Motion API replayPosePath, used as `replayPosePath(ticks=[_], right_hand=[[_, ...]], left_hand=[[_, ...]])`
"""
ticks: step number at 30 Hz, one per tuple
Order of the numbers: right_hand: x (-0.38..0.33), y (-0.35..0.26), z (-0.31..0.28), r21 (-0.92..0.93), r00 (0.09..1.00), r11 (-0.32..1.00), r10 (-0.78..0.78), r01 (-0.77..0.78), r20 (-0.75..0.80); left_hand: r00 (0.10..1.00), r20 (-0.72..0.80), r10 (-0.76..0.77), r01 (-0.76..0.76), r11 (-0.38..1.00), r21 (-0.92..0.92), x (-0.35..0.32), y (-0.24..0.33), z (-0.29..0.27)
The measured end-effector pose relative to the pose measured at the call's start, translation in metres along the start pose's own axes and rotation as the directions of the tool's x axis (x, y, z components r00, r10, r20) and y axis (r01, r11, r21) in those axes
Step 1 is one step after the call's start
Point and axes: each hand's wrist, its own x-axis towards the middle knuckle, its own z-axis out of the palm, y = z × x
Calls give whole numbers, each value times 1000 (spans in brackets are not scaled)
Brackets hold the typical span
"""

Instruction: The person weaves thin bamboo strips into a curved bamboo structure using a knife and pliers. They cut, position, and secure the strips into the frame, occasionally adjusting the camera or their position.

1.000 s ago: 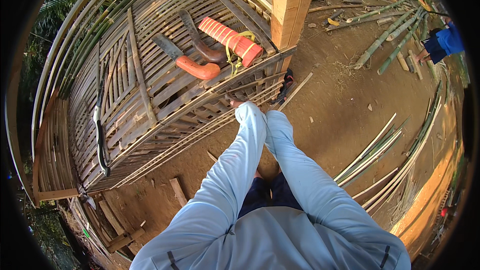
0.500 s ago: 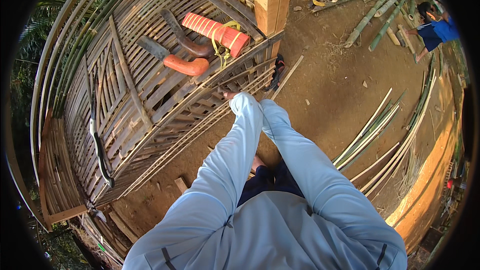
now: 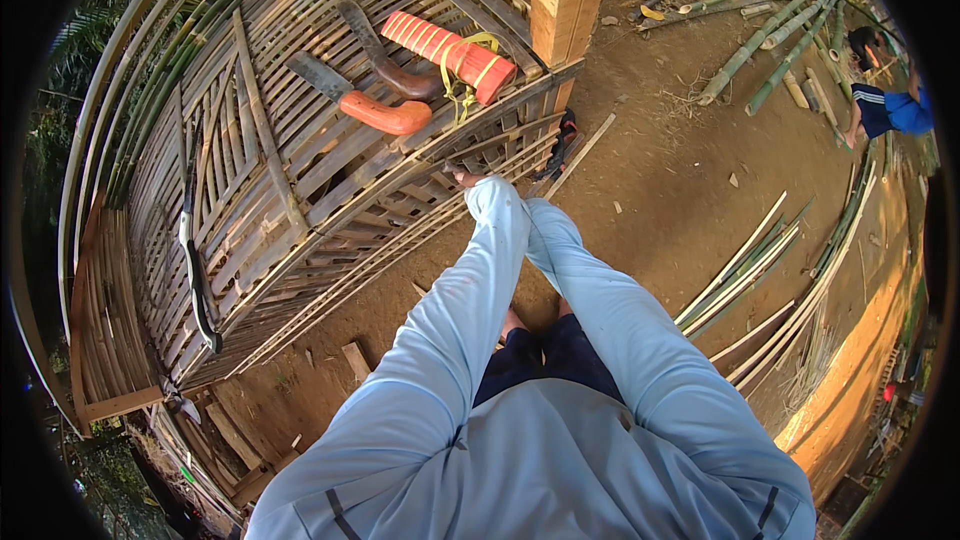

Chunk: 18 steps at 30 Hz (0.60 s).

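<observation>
My left hand [image 3: 463, 177] pokes out of its light blue sleeve beside the slatted bamboo platform's near edge [image 3: 400, 162]. Its few visible fingers look bent together. What they hold, if anything, is too small to make out. The right sleeve [image 3: 556, 228] ends against the left cuff, and my right hand is hidden behind it. On the platform, beyond my left hand, lie a machete with an orange handle [image 3: 385, 113], another with a dark brown handle [image 3: 412, 87], and a red-orange sheath [image 3: 450, 57] with pale bands and a yellow cord.
A slim tool with a black-and-white handle [image 3: 197, 285] rests at the platform's left. A wooden post [image 3: 572, 0] rises at its far corner. Split bamboo strips [image 3: 745, 265] and green poles [image 3: 740, 55] lie on the dirt ground. Another person [image 3: 890, 110] crouches at the far right.
The view has shifted slightly, so the platform's far end and its tools appear farther right. Both arms stay close together at the platform's edge. The other person at the right has changed posture.
</observation>
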Motion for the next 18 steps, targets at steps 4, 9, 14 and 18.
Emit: replayPosePath(ticks=[4, 9, 14, 18], right_hand=[[-1, 2, 5, 2, 995, 998, -56, 56, 77], [-12, -17, -1, 1, 992, 998, 65, -66, 106], [-3, -14, 11, -242, 983, 963, 145, -115, 110], [14, 8, 25, -339, 956, 937, 174, -87, 236]], left_hand=[[1000, -19, -21, 21, 999, 39, -1, 3, -5], [990, 106, -94, 101, 993, -60, -17, 21, -36], [769, 639, -19, 377, 821, -429, -25, 25, -81], [554, 830, 62, 575, 692, -436, -4, 9, -84]])
